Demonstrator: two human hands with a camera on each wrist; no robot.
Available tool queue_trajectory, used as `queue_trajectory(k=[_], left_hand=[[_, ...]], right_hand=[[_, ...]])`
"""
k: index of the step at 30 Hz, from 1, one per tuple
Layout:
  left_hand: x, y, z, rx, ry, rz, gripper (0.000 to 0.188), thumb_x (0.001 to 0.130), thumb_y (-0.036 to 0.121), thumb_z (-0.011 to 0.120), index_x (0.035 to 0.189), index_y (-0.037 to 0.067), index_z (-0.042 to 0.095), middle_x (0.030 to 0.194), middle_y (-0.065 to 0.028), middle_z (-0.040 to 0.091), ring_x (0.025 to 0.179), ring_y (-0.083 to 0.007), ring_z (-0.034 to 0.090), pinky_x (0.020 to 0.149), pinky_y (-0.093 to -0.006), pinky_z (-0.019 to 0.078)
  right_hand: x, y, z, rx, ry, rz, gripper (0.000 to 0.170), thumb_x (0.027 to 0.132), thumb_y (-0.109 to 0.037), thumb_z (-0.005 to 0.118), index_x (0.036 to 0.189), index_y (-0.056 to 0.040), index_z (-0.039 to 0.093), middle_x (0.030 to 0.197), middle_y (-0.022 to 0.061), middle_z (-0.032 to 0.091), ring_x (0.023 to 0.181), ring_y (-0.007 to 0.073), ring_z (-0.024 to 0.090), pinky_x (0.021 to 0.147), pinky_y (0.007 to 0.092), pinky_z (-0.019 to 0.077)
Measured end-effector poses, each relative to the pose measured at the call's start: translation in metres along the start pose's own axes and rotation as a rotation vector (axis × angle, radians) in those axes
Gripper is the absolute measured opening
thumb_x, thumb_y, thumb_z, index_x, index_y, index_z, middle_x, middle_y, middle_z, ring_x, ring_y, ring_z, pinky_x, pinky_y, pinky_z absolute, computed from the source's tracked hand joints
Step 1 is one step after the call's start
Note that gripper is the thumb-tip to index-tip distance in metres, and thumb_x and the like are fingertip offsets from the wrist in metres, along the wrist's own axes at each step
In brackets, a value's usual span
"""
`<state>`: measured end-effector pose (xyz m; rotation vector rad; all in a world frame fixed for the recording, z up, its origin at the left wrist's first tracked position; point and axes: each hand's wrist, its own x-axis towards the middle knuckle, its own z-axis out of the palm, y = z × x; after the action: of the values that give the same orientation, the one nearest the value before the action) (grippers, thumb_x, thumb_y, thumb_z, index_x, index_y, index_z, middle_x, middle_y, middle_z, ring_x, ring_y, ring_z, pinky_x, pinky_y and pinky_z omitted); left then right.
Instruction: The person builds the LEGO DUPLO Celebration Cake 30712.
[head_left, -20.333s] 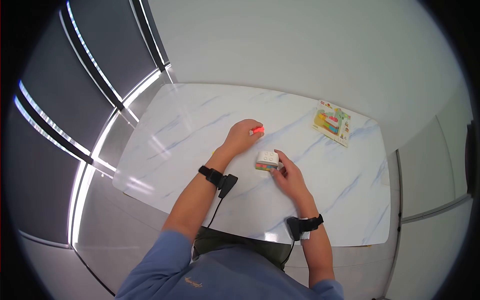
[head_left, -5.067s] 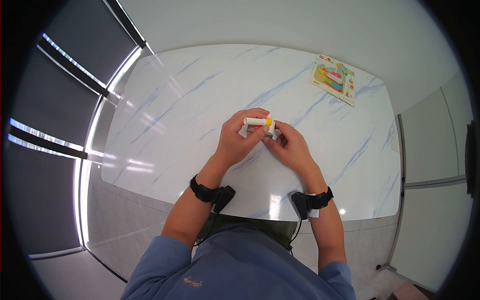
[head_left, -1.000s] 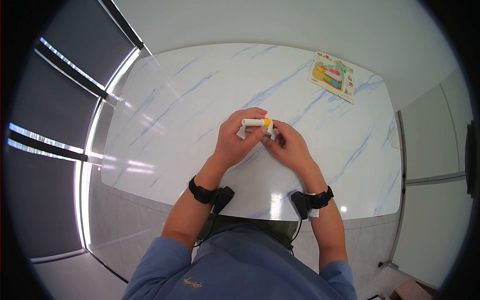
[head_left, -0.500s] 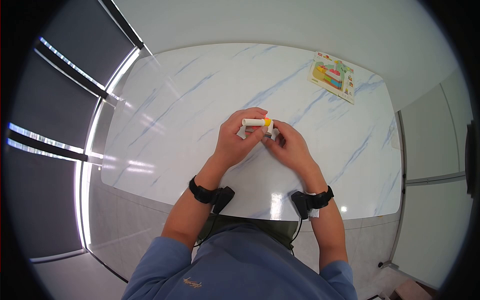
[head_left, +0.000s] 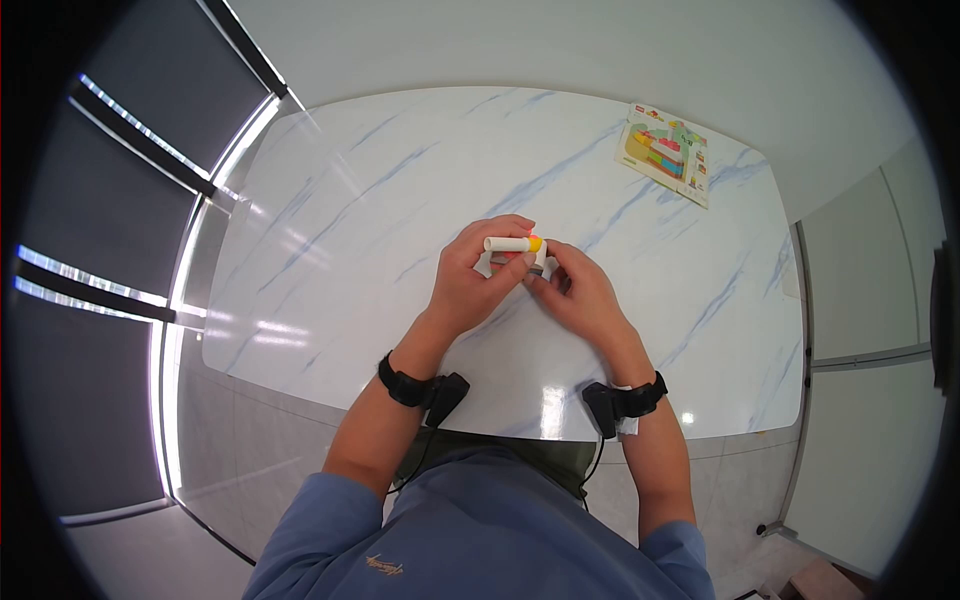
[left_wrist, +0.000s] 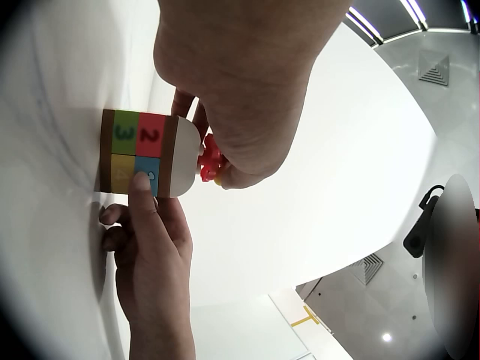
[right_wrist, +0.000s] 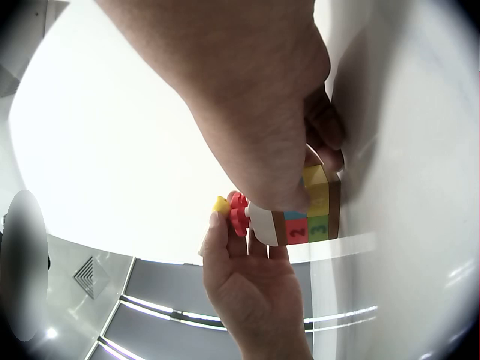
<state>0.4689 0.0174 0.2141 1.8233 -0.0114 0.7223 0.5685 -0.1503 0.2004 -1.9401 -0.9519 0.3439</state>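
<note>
A small toy brick cake [left_wrist: 136, 154] stands on the marbled table between both hands. Its numbered green, red, yellow and blue bricks sit between brown layers under a rounded white top [right_wrist: 264, 225]. Above that are a red flower-like brick [right_wrist: 238, 214] and a yellow piece [right_wrist: 221, 204]. A white tube [head_left: 505, 244] lies sideways with its right end at the yellow piece. The left hand [head_left: 468, 272] grips the cake's upper part, thumb at the yellow piece and fingers behind. From the right, the right hand [head_left: 585, 295] holds the lower bricks, one finger on the blue brick.
A toy set's picture booklet [head_left: 665, 155] lies at the table's back right. The white table [head_left: 350, 260] has rounded corners, with its front edge against the person. Dark blinds [head_left: 100, 190] are on the left; a cable hangs from each wrist camera.
Over the last seconds both hands stay almost still. Since the oldest frame, the left hand has brought the red brick onto the cake, and the white tube and yellow piece are there too.
</note>
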Motion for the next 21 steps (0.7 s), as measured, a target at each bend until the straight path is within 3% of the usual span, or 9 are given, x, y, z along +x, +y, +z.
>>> queue_trajectory(k=[21], left_hand=[[-0.0005,-0.0016,-0.0005,0.011,-0.001,0.012,0.023,0.092,0.002,0.073,0.115,0.004,0.071,0.127,-0.0112,0.071,0.113,-0.0193,0.068,0.097,-0.0331,0.0544]], right_hand=[[0.0002,0.0022,0.0009,-0.006,0.009,-0.019,0.043,0.09,-0.023,0.077,0.126,-0.0044,0.064,0.097,0.0087,0.067,0.072,0.0195,0.062,0.068,0.0334,0.0513]])
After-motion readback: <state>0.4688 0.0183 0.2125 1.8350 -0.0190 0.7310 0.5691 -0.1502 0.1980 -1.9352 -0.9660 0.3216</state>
